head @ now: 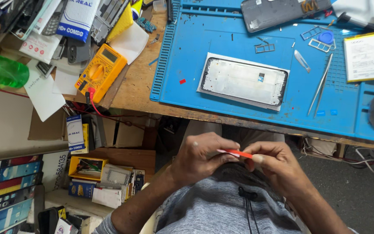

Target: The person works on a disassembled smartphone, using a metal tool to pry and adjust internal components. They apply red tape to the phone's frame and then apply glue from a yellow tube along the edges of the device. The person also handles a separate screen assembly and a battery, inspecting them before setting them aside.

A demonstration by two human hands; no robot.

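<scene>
Both bare forearms came up from the bottom of the view and met close to the body, below the edge of the counter. The left hand (202,155) was curled with its knuckles up, fingers (227,146) and thumb pinched together toward the right. The right hand (278,162) faced it, nearly touching, its fingers bent inward and thumb pressed against the forefinger in a matching pinch.

A wooden desk (137,89) carries a blue mat (187,93) on its right part. Left of the mat lie a yellow multimeter (101,71), papers (44,93) and a green bottle (1,69).
</scene>
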